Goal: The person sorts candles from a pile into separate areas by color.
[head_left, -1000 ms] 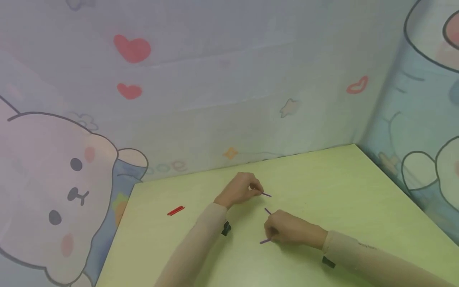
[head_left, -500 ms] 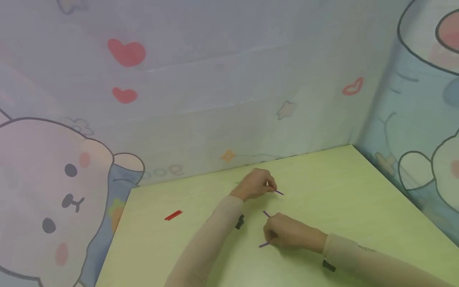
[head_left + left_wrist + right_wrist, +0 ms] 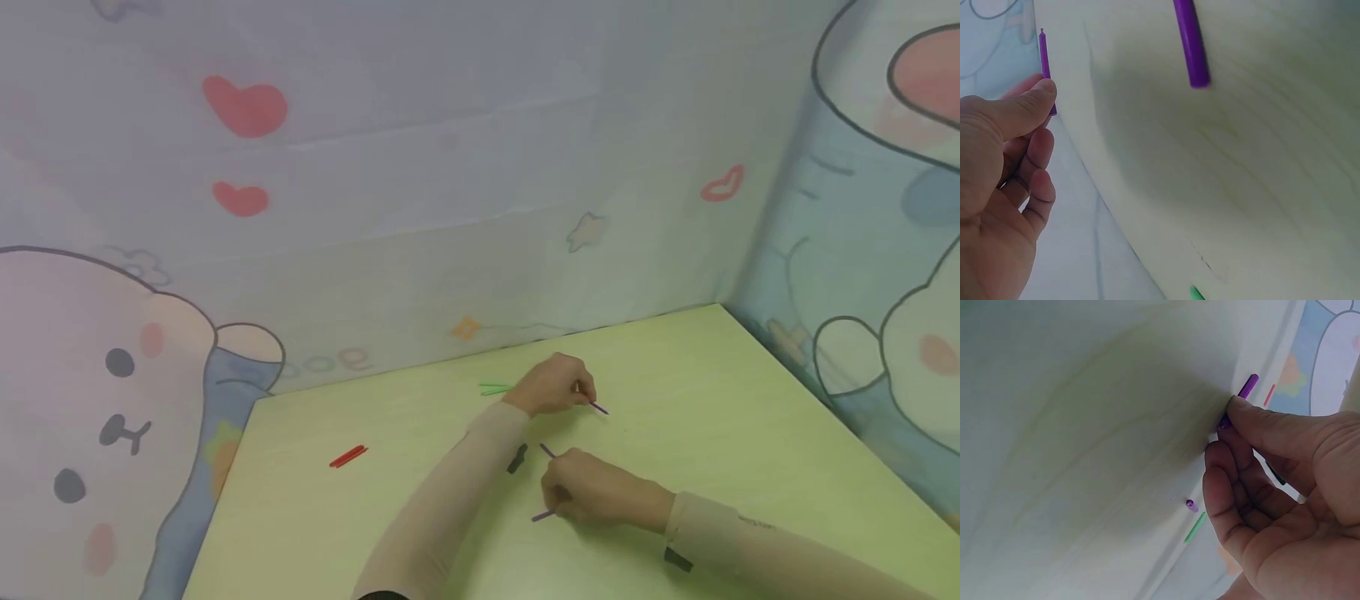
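My left hand [image 3: 553, 387] pinches a thin purple candle [image 3: 1045, 56] between thumb and forefinger. Its wick shows in the left wrist view. In the head view that candle points right, over the table's far part. My right hand [image 3: 600, 490] is nearer, pinching a second purple candle [image 3: 1247, 386] between thumb and fingertips; its end [image 3: 543, 516] sticks out left of the fingers. A third purple candle [image 3: 548, 450] shows beyond the right hand's knuckles, partly hidden; a purple candle end [image 3: 1197, 69] lies on the table in the left wrist view.
Red candles [image 3: 348, 456] lie side by side on the left of the pale yellow-green table [image 3: 697, 467]. Green candles [image 3: 493, 388] lie near the back edge, partly behind the left wrist. A wall sheet [image 3: 420, 250] with cartoon prints rises behind the table.
My left hand has moved to the right with its purple candle, bringing the green candles into sight behind it. The right hand has hardly moved. The head view has turned slightly right.
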The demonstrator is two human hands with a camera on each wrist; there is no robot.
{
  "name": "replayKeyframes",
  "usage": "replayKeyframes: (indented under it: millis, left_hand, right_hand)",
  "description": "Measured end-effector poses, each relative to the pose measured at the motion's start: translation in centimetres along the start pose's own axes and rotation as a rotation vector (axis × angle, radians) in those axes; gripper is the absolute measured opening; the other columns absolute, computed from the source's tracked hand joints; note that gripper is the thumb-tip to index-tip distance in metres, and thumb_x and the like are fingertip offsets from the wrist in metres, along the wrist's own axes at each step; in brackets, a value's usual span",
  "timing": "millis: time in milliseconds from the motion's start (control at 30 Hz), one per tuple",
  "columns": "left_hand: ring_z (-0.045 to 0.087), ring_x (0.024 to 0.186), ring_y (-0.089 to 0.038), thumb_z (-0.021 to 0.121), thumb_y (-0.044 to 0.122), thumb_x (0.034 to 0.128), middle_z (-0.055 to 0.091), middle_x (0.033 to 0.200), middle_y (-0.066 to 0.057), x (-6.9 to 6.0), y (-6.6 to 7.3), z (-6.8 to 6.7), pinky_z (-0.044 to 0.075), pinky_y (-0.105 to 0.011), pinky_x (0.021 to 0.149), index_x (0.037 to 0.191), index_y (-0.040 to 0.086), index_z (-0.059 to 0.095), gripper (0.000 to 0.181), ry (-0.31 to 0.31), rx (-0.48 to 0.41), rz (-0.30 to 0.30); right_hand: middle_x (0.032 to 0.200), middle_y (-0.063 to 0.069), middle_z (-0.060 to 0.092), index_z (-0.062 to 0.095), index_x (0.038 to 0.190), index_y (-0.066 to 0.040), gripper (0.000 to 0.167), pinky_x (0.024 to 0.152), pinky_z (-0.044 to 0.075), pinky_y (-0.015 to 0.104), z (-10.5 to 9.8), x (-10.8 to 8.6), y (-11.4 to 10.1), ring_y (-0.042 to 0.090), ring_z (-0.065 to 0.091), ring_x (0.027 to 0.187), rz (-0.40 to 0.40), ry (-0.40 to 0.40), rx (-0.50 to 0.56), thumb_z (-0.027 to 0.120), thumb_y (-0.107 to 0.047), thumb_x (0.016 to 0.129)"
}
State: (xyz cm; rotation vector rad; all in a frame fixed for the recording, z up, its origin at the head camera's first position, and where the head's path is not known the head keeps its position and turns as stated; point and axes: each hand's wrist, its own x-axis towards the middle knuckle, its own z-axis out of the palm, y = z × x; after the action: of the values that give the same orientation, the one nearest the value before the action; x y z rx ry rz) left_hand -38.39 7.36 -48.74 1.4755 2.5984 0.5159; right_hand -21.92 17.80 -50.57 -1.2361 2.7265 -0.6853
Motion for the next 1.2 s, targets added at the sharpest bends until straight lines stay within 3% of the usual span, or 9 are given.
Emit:
replayKeyframes:
  millis: [233,700,1200]
  left_hand:
    - [0.067,0.092,-0.004,0.084,0.009,0.1007,0.080,0.102,0.011,1.9,0.5,1.3,0.052,-0.013,0.082,0.102,0.019,0.090,0.012,-0.055,0.024,0.028]
    - [0.065,0.091,-0.003,0.084,0.012,0.1013,0.078,0.103,0.010,2.8,1.2,2.5,0.051,-0.013,0.080,0.100,0.021,0.090,0.011,-0.073,0.045,0.030]
    - [0.065,0.090,-0.002,0.083,0.008,0.1006,0.079,0.101,0.011,2.9,1.4,2.3,0.052,-0.013,0.079,0.097,0.021,0.089,0.015,-0.081,0.060,0.023]
  right_hand:
    - [0.074,-0.017,0.067,0.079,0.080,-0.018,0.024,0.070,0.050,0.017,0.0,0.0,-0.2,-0.005,0.055,0.071,-0.006,0.005,-0.006,0.087,0.004,0.084]
    - [0.074,-0.016,0.070,0.080,0.080,-0.018,0.023,0.070,0.051,0.017,0.2,-0.3,0.5,-0.005,0.058,0.072,-0.011,0.023,0.005,0.086,0.004,0.085]
    - [0.072,-0.016,0.069,0.079,0.078,-0.017,0.024,0.071,0.049,0.015,0.3,-0.2,0.6,-0.005,0.056,0.071,-0.029,0.038,-0.012,0.084,0.006,0.082]
